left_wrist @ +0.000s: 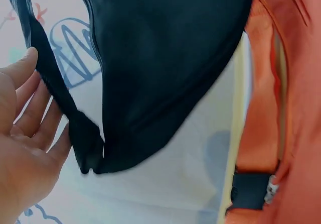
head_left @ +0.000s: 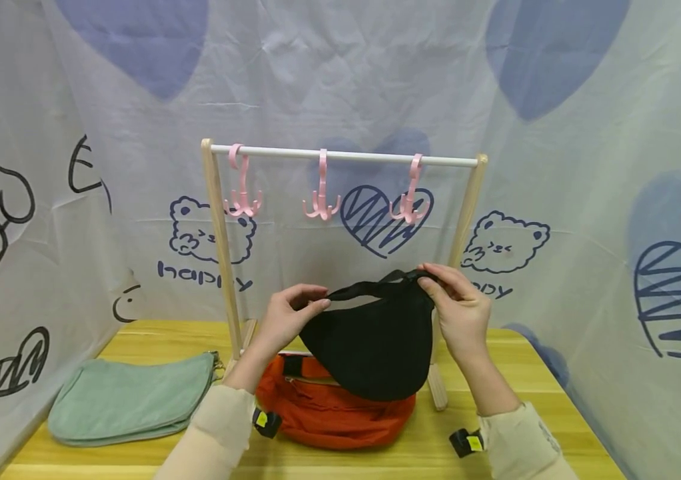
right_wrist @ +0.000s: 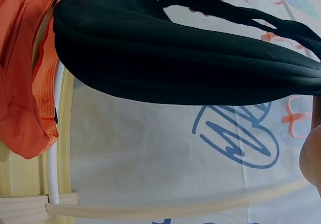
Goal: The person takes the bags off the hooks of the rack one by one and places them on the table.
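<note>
Both hands hold up a black crescent-shaped shoulder bag (head_left: pixel 370 347) by its strap, in front of the rack. At the strap's left part, my left hand (head_left: pixel 289 317) pinches it between thumb and fingers; in the left wrist view the thumb lies against the strap (left_wrist: pixel 55 86). My right hand (head_left: pixel 462 312) grips the top right corner, where strap and bag meet. Only part of that hand (right_wrist: pixel 312 156) shows at the edge of the right wrist view. Below and behind the black bag, an orange bag (head_left: pixel 340 423) lies on the table, partly hidden by it.
A wooden rack with a white bar (head_left: pixel 370 157) carries three pink hooks, left (head_left: pixel 243 193), middle (head_left: pixel 322 193) and right (head_left: pixel 411 197). A pale green bag (head_left: pixel 130 397) lies on the wooden table (head_left: pixel 526 373) at left. Printed cloth (head_left: pixel 340 80) encloses the table's back and sides.
</note>
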Action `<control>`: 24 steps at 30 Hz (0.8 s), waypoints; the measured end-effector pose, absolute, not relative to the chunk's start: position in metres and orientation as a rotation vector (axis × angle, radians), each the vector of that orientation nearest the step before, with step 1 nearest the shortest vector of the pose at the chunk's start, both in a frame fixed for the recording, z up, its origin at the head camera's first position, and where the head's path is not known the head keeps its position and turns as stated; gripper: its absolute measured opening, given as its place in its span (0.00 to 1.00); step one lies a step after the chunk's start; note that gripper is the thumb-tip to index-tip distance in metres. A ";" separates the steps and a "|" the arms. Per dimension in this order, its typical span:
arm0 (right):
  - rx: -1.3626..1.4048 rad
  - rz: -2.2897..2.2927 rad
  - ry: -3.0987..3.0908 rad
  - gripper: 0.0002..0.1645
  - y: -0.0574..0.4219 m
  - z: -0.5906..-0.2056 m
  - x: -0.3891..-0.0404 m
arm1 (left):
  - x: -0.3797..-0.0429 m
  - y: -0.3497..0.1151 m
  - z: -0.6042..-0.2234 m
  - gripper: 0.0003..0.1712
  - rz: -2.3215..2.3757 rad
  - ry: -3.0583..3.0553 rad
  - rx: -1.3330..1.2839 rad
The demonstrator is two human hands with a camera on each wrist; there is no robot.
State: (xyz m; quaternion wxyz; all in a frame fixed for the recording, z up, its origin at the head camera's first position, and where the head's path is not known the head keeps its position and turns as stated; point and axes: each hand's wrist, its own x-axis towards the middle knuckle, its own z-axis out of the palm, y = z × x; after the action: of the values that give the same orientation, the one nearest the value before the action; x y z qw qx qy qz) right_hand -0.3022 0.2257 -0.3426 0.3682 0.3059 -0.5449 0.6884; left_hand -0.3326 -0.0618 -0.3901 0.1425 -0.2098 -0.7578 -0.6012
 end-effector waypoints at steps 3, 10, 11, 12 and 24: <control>0.777 1.780 -1.395 0.15 0.227 -0.342 -0.301 | -0.334 -0.065 -0.397 0.17 -1.732 -2.214 -0.581; 0.769 1.781 -1.402 0.15 0.233 -0.341 -0.299 | -0.341 -0.072 -0.415 0.24 -1.663 -2.326 -0.497; 0.772 1.785 -1.398 0.15 0.233 -0.341 -0.299 | -0.342 -0.073 -0.417 0.25 -1.664 -2.340 -0.493; 0.776 1.792 -1.391 0.15 0.234 -0.341 -0.298 | -0.343 -0.073 -0.419 0.26 -1.673 -2.352 -0.490; 0.761 1.775 -1.356 0.15 0.241 -0.341 -0.298 | -0.338 -0.075 -0.439 0.22 -1.957 -2.256 -0.412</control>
State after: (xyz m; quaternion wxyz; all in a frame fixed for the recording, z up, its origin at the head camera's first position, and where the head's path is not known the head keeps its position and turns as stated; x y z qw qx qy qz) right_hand -0.2983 0.2405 -0.3410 0.3812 0.2982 -0.5312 0.6954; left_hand -0.3385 -0.0751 -0.4389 0.0633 -0.1363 -0.7468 -0.6479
